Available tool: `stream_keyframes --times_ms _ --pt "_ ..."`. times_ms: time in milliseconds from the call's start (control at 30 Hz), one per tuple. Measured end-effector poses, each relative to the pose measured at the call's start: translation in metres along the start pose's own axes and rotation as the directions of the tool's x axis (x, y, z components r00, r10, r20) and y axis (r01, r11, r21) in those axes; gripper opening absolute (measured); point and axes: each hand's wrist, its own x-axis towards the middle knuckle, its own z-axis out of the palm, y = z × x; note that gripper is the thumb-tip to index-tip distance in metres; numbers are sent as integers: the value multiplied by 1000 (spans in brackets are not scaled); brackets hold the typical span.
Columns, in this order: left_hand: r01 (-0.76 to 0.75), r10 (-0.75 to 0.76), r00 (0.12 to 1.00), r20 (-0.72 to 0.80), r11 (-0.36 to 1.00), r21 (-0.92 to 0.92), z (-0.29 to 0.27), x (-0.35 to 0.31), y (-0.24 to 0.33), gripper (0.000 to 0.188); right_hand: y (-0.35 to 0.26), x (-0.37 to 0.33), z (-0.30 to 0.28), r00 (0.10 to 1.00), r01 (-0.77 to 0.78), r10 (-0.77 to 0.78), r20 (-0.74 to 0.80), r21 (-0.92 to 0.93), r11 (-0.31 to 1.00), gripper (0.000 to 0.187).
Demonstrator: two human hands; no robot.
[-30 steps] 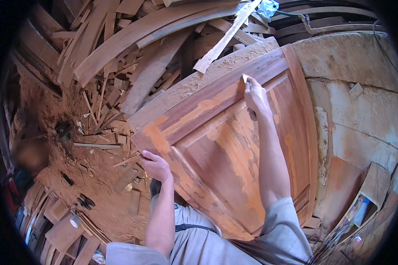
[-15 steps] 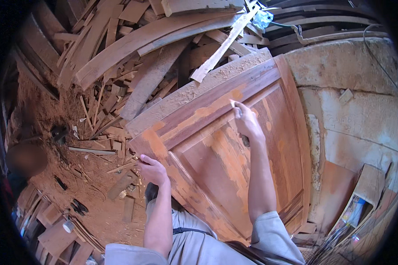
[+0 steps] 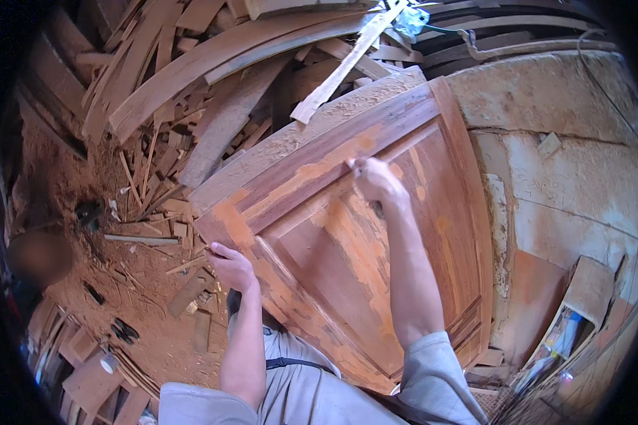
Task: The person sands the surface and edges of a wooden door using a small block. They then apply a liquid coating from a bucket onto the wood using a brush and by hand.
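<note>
A panelled wooden door with orange filler patches smeared over its frame and panels lies tilted in front of me. My left hand grips its left corner, thumb showing and the other fingers mostly hidden. Over the upper rail, my right hand is closed, knuckles up, its fingertips close to the edge of the raised panel. A small dark end pokes out below the palm, but I cannot make out what kind of thing it is.
A sawdust-covered board runs behind the door's far edge, with a pale wood strip slanting over it. Offcuts pile up at far left. On the right stands a stained concrete wall. Dark pliers-like tool lies on the sawdust floor.
My right hand has moved a little left along the door's upper rail. The whole view has shifted slightly; my left hand stays at the door's corner.
</note>
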Motion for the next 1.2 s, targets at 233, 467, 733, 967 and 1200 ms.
stream_keyframes --times_ms 233,467,733,967,1200 --pt "-22 21 999 -44 999 -27 5 1 -5 62 58 -35 0 986 120 -51 -156 469 875 48" --pt "-20 20 999 -39 1000 10 14 -1 -11 65 144 72 -11 702 429 -391 -596 -84 899 49" --pt "-82 83 994 -71 996 18 9 -1 -8 63 113 92 -38 725 407 -460 -513 -220 887 46" --pt "-47 48 998 -45 999 19 8 3 -14 63 107 77 -65 808 317 -426 -407 -308 897 38" --pt "-64 65 998 -27 997 42 15 2 -15 63 114 103 -64 739 401 -451 -501 -212 891 36"
